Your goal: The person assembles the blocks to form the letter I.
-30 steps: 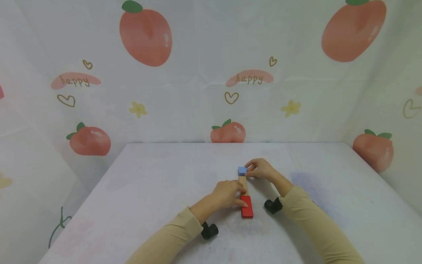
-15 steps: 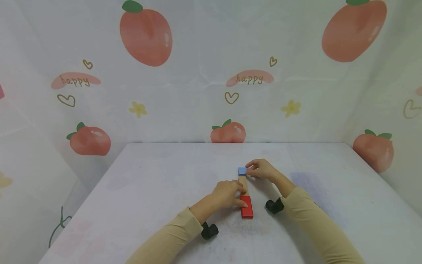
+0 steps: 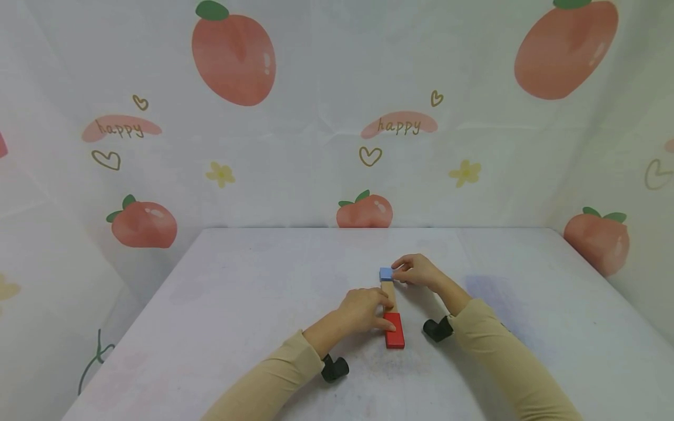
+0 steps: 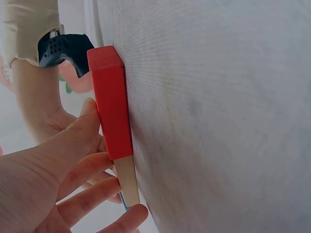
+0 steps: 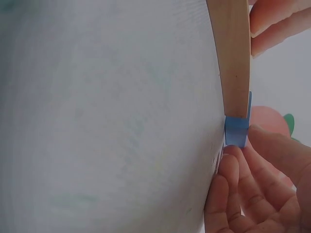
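A red block (image 3: 394, 331), a bare-wood block (image 3: 388, 291) and a blue block (image 3: 386, 274) lie in a row on the white tabletop. My left hand (image 3: 362, 310) rests over the near part of the row. Its thumb touches the red block, and its fingers lie along the wood block (image 4: 127, 180), loosely bent. At the far end, my right hand (image 3: 418, 271) pinches the blue block (image 5: 236, 131) between thumb and bent fingers. In the right wrist view the blue block sits against the end of the wood block (image 5: 234, 63).
Each wrist carries a small black camera, one left (image 3: 334, 369) and one right (image 3: 438, 329), close to the tabletop (image 3: 253, 292). Behind the table hangs a white cloth (image 3: 316, 76) printed with fruit. A green cord (image 3: 99, 351) shows at the far left.
The blue block has shifted very slightly toward the near side with my right hand at it. My left hand, the red block and the wood block stay in place.
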### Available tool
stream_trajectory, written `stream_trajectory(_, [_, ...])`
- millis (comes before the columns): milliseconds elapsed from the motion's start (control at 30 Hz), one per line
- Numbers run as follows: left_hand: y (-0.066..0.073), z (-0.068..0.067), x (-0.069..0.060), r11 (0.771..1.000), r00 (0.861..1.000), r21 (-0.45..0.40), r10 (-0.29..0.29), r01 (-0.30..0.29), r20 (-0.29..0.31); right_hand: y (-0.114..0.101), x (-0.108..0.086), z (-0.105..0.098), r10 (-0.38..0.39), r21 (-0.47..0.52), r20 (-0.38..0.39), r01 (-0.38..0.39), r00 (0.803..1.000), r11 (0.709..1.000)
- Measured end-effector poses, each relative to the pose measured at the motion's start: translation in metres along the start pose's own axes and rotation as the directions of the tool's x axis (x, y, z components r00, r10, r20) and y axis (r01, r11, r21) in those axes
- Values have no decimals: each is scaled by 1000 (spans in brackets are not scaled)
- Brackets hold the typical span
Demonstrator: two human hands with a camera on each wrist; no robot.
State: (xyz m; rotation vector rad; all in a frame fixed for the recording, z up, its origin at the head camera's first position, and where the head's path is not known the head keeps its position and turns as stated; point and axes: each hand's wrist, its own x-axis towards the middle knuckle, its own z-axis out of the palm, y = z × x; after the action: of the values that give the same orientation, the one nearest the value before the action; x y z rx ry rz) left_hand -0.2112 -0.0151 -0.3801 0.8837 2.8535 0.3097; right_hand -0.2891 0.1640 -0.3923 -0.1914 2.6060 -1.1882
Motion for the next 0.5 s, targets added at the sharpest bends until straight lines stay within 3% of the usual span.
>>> stream_trajectory(500, [0,0,1,1000,1000,1,3,-3,-8,-1,-1,1,-12,-10,4,12,1000,1000])
